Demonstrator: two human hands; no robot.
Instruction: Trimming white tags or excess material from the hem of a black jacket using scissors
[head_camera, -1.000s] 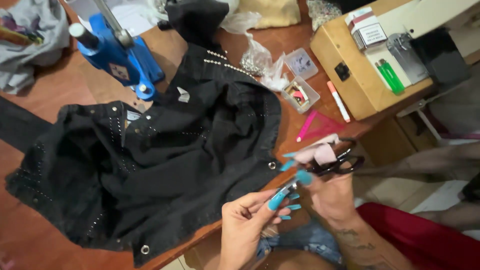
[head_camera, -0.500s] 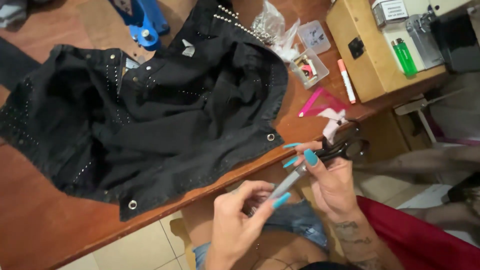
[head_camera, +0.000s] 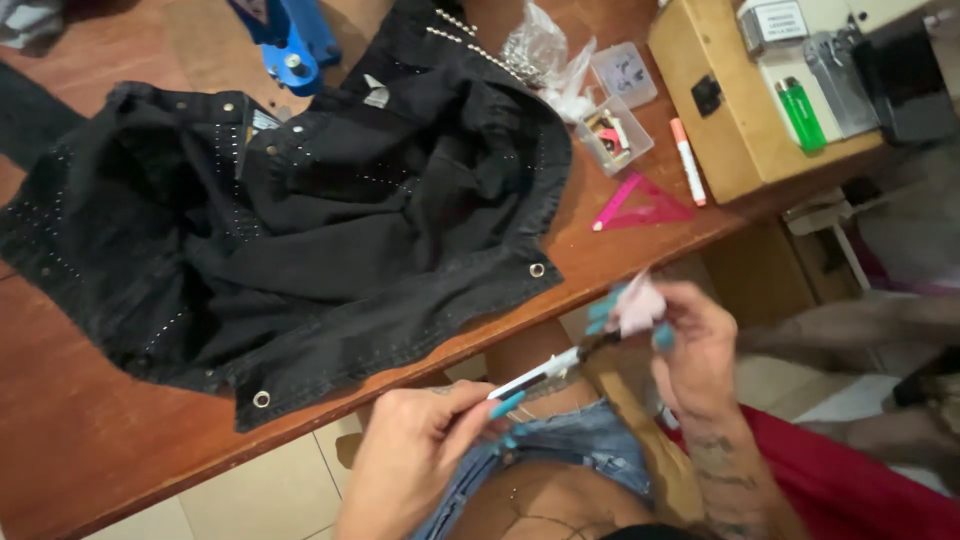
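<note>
Head camera view, looking down over the near edge of a reddish-brown wooden table at a person's two bare hands held in front of their lap. The left hand, near and low in the scene, pinches the near end of a slim white and dark pen-like tool between fingertips with long teal nails. The right hand, further right and slightly blurred, is closed around a small pale pink piece and meets the far tip of that tool; what the pink piece is cannot be told. Both hands are closed on these small things, off the table, just beside its near edge.

On the table lies a crumpled black denim jacket with rows of small silver studs and metal eyelets, untouched by either hand, spread from the left towards the middle. As far as can be judged, many studs are already set along its seams and collar, while broad panels remain plain, so the decorating looks partly done. Far behind the jacket stands a blue metal hand press. To the right of the jacket sit a small clear plastic box of bits, a pink plastic triangle ruler and a white marker with an orange cap. Further right, a light wooden box carries a green lighter
</note>
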